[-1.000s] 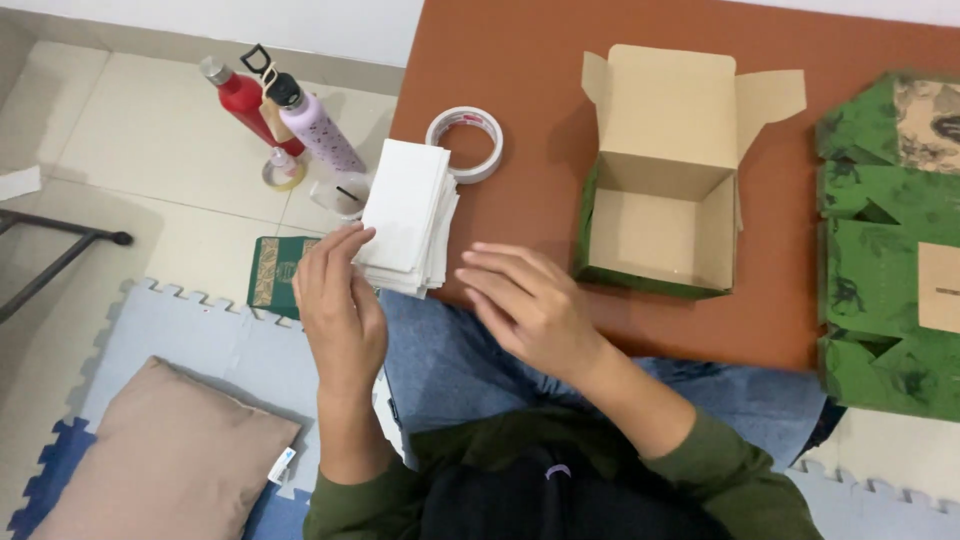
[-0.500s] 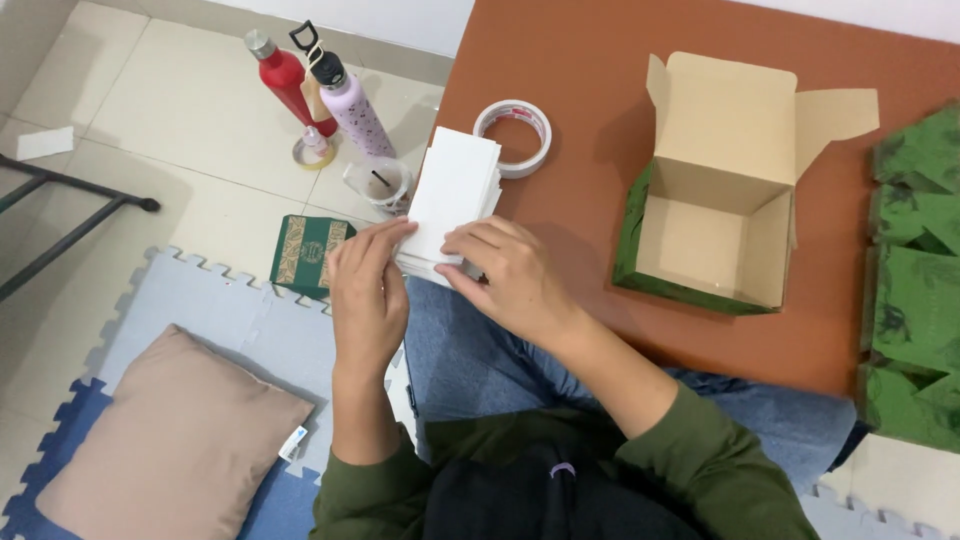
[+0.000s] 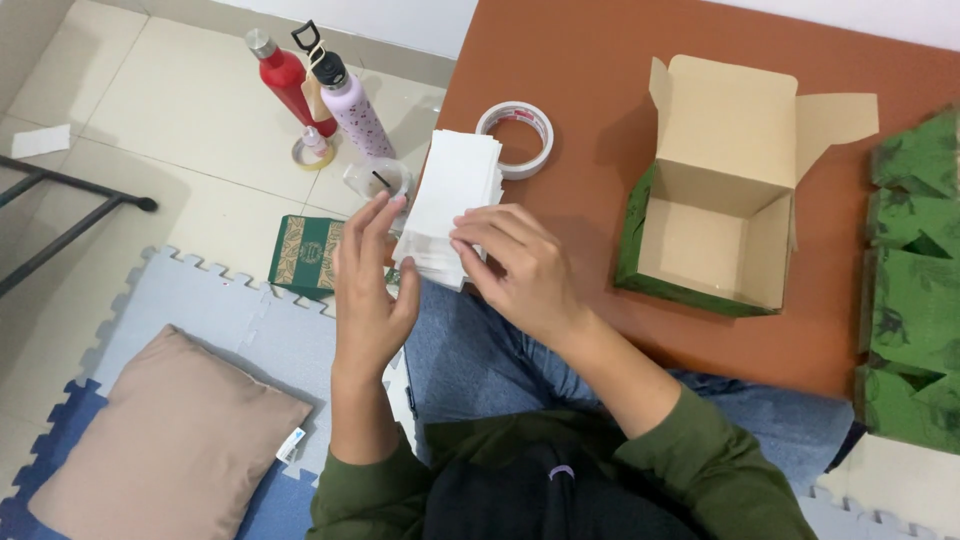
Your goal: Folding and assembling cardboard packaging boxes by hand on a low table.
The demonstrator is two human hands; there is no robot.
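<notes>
Both hands work one stack of white paper sheets (image 3: 452,205) at the near-left edge of the brown table top (image 3: 590,70). Her or his left hand (image 3: 368,290) stands open, fingers straight, flat against the stack's left side; the right hand (image 3: 520,268) curls over the near end, fingertips pinching the lower sheets. Going by size: one tan cushion (image 3: 160,440) lies on the grey and blue foam floor mat (image 3: 230,320); one open cardboard box with a green outside (image 3: 722,190) sits on the table; a pile of flattened green boxes (image 3: 915,280), too overlapped to count, lies at the right edge. Two bottles stand on the tiled floor, one red (image 3: 285,80), one pale lilac (image 3: 352,105). One small green patterned box (image 3: 308,255) and one roll of white tape (image 3: 516,138) complete it. The stack is oblong, plain white, its sheets slightly fanned at the near end.
</notes>
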